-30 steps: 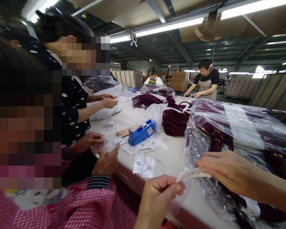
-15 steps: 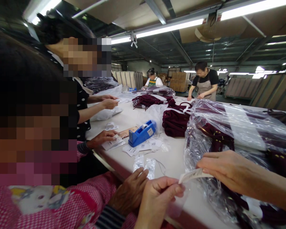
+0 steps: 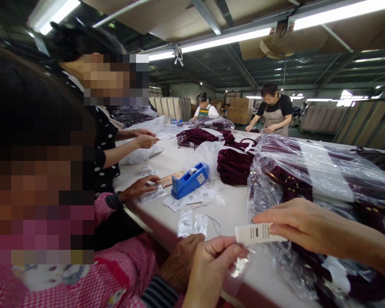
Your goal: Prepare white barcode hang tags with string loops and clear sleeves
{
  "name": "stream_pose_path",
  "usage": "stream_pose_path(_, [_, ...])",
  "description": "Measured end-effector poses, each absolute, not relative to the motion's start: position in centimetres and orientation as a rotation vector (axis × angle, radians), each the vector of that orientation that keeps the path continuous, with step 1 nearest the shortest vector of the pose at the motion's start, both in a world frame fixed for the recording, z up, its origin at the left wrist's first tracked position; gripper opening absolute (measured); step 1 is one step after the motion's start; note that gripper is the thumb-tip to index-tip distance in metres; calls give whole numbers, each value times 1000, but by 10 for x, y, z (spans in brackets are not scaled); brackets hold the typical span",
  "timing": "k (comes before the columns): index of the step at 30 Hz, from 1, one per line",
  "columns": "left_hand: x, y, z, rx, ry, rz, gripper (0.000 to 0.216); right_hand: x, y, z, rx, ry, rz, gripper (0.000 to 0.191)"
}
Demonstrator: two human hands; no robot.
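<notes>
A white printed label (image 3: 255, 233) is stretched between my two hands above the table's near edge. My left hand (image 3: 208, 267) pinches its left end between thumb and finger. A small clear plastic bag (image 3: 240, 267) hangs below those same fingers. My right hand (image 3: 297, 224) grips the label's other end, thumb below and fingers on top. Right under my right hand lie maroon knitted garments in clear plastic wrap (image 3: 272, 171). Beside my left hand, a co-worker's hand (image 3: 181, 261) in a striped cuff reaches to small clear packets (image 3: 192, 223).
A blue tape dispenser (image 3: 191, 180) stands mid-table by white paper slips (image 3: 188, 199). A folded maroon garment (image 3: 234, 164) lies behind it. Co-workers sit or stand at the left, one in a pink checked sleeve (image 3: 131, 265). Two more people work at the far side.
The label has turned its printed face toward me, and my right hand has moved slightly left along it. The co-worker's near hand has shifted right, closer to my left hand.
</notes>
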State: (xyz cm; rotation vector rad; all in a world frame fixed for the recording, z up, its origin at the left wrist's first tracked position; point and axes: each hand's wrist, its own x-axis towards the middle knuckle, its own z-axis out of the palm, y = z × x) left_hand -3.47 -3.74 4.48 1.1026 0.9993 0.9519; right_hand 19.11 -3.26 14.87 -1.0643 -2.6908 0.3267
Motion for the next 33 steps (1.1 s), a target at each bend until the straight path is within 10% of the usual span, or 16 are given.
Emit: stream_pose_path(33, [-18, -41, 39, 826, 944, 958, 41, 198, -13, 139, -1168, -2600, 484, 14])
